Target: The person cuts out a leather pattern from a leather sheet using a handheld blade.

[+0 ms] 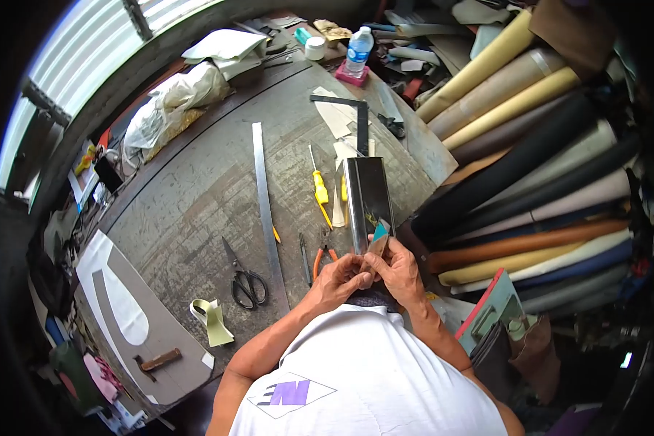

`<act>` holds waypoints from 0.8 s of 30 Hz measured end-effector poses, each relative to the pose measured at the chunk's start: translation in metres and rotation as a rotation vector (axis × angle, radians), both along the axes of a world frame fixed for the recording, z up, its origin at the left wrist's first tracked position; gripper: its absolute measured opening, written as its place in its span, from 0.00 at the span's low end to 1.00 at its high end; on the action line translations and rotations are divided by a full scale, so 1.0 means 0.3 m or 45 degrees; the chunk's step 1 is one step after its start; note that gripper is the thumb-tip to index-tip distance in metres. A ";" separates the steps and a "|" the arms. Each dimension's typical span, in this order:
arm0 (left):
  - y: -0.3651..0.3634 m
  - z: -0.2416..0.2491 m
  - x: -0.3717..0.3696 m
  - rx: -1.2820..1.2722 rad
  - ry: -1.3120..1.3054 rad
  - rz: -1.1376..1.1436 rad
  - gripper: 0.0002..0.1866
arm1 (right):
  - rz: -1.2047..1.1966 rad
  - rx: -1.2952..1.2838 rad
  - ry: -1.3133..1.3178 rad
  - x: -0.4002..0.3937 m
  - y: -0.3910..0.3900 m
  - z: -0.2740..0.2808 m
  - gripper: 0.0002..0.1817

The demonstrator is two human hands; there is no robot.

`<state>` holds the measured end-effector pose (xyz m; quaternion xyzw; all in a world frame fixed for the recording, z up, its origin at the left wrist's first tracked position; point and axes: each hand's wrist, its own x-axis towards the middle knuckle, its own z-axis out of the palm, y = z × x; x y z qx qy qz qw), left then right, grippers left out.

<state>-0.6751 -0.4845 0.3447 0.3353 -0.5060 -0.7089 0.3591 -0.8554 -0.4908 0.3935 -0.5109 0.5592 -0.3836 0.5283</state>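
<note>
Close in front of my body, my left hand point(341, 277) and my right hand point(398, 270) come together with fingers closed on a small flat piece with a teal corner point(379, 232). Its exact kind I cannot make out. Just beyond my fingers lies a glossy black block point(369, 190). Orange-handled pliers point(332, 254) and a slim dark tool point(304, 258) rest to the left of it. A yellow-handled screwdriver point(320, 186) sits farther up the table.
A steel ruler point(263, 189), black scissors point(248, 285), a pale curled strip point(214, 325) and a hammer point(158, 361) on grey cut pieces point(174, 330) lie leftward. Behind the block are a black square point(362, 120) and a water bottle point(358, 52). Material rolls point(530, 196) stack up on the right.
</note>
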 end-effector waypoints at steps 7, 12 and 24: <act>-0.207 0.061 -0.187 -0.382 -0.569 0.732 0.20 | 0.448 0.220 0.027 -0.133 -0.432 -0.030 0.18; -0.312 -0.014 -0.373 -0.539 -1.384 0.932 0.25 | 0.944 -0.298 0.527 -0.245 -0.659 -0.105 0.33; -0.307 -0.016 -0.472 -0.357 -1.536 1.187 0.19 | 0.360 -0.536 0.442 -0.510 -1.430 -0.280 0.47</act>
